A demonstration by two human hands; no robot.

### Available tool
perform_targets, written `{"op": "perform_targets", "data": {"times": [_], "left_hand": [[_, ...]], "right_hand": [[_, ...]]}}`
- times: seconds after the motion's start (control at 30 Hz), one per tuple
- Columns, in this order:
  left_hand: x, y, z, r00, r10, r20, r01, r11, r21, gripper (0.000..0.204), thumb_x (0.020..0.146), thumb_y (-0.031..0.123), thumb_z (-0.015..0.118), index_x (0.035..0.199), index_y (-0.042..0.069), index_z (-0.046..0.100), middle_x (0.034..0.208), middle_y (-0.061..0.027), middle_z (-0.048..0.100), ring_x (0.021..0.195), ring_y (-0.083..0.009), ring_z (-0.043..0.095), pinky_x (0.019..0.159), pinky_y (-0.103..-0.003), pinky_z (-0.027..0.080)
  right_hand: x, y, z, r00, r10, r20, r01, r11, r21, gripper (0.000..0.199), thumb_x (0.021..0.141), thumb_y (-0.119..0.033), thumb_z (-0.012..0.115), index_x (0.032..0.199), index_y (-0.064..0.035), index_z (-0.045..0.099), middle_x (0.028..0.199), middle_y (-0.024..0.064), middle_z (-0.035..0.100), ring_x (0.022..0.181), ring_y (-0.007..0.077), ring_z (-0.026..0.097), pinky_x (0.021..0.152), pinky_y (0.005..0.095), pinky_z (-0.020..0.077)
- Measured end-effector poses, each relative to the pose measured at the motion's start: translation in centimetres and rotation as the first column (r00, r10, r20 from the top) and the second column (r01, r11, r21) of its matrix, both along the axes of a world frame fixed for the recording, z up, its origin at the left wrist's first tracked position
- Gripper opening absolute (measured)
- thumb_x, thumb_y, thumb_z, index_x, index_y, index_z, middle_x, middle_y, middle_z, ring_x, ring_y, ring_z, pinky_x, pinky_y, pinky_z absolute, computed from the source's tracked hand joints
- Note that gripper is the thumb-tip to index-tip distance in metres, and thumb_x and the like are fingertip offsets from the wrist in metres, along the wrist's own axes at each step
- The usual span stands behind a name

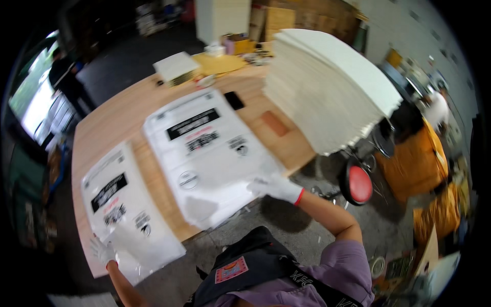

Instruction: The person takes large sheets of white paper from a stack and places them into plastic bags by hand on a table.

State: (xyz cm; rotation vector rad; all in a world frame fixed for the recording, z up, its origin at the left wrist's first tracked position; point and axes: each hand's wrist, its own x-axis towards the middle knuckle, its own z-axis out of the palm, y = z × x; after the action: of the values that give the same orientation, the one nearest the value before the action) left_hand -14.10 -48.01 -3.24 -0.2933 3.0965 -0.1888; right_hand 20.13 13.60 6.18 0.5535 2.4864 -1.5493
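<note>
We see a long wooden bench [117,123] running from 7 o'clock up toward 1 o'clock, with two large white plastic bags lying flat on it. Our left hand [102,251], gloved in white, sits at 7 o'clock and pinches the near corner of the smaller bag [125,215], which hangs slightly over the bench's near edge. Our right hand [276,188], also in a white glove with a red cuff, lies just right of centre with its fingers closed on the near right edge of the larger bag [207,153]; this bag lies beside the smaller one, toward 12 o'clock from it, and the two lie apart with bare wood between.

At 2 o'clock a tall stack of white sheets [327,89] leans out over the bench's right end. A black phone [234,100] and a brown rectangular block [275,123] lie on the wood between the larger bag and the stack. A red round stool [358,185] stands on the floor at 4 o'clock.
</note>
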Motion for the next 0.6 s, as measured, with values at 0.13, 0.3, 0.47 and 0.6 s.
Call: {"op": "perform_targets", "data": {"times": [0.13, 0.3, 0.47, 0.6], "left_hand": [[-1.4, 13.9, 2.8, 0.924, -0.359, -0.134, 0.374, 0.920, 0.119, 0.086, 0.084, 0.028, 0.067, 0.155, 0.017, 0.019, 0.157, -0.0203, 0.021, 0.145, -0.0391, 0.018, 0.118, -0.048, 0.018], [0.2, 31.0, 6.2, 0.583, -0.713, -0.390, 0.811, 0.484, 0.328, 0.071, 0.081, 0.021, 0.070, 0.145, 0.011, 0.040, 0.150, -0.0190, 0.034, 0.141, -0.0366, 0.028, 0.116, -0.043, 0.025], [8.8, 47.5, 14.5, 0.281, -0.857, -0.431, 0.867, 0.034, 0.498, 0.065, 0.082, 0.018, 0.070, 0.141, 0.009, 0.044, 0.144, -0.0147, 0.044, 0.134, -0.0306, 0.040, 0.112, -0.040, 0.032], [16.9, 56.1, 21.0, 0.028, -0.903, -0.428, 0.742, -0.268, 0.614, 0.062, 0.084, 0.020, 0.069, 0.140, 0.008, 0.045, 0.144, -0.0152, 0.044, 0.134, -0.0293, 0.042, 0.110, -0.037, 0.034]], "right_hand": [[7.5, 5.6, 10.2, 0.861, -0.235, -0.452, 0.406, 0.852, 0.331, 0.028, 0.089, -0.027, 0.065, 0.112, -0.0105, 0.068, 0.106, 0.0101, 0.070, 0.093, 0.0174, 0.068, 0.083, 0.0308, 0.0526], [16.1, 12.4, 17.7, 0.586, 0.025, -0.810, 0.809, -0.078, 0.583, 0.021, 0.079, -0.018, 0.072, 0.099, -0.0120, 0.068, 0.087, 0.0091, 0.067, 0.075, 0.0292, 0.065, 0.065, 0.0371, 0.0531], [19.8, 16.3, 23.2, 0.804, -0.146, -0.576, 0.541, -0.221, 0.812, 0.028, 0.083, -0.030, 0.067, 0.102, -0.0090, 0.068, 0.104, 0.0091, 0.068, 0.092, 0.0306, 0.065, 0.082, 0.0391, 0.0506], [20.9, 19.6, 24.6, 0.886, -0.240, -0.396, 0.407, -0.002, 0.913, 0.028, 0.087, -0.036, 0.060, 0.103, -0.0146, 0.068, 0.103, 0.0070, 0.067, 0.092, 0.0288, 0.065, 0.080, 0.0396, 0.0508]]}}
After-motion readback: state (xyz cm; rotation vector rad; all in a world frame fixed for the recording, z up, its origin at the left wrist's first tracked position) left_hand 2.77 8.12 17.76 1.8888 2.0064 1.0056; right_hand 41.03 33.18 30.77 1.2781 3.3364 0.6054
